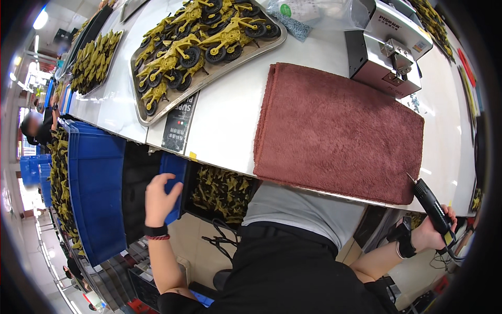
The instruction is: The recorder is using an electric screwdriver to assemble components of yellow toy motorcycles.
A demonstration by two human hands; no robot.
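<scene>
My right hand [433,232] is wrapped round a black electric screwdriver [433,201] at the table's front right. Its thin bit points up toward the corner of a folded reddish-brown towel [340,131], and a cable trails from its lower end. My left hand [163,198] is off the table edge on the left, its fingers apart and holding nothing. Close by it are a blue panel [175,175] and a bin of yellow toy parts [222,194] below the tabletop. A metal tray [209,78] of yellow toy motorbikes [191,44] with black wheels lies beyond.
A boxy machine [384,52] with a metal front stands at the back right. Beside it lies a clear plastic bag [298,21] of small screws. At left are a large blue crate [97,188] and another tray of yellow parts [95,63]. Another person [39,125] is farther left.
</scene>
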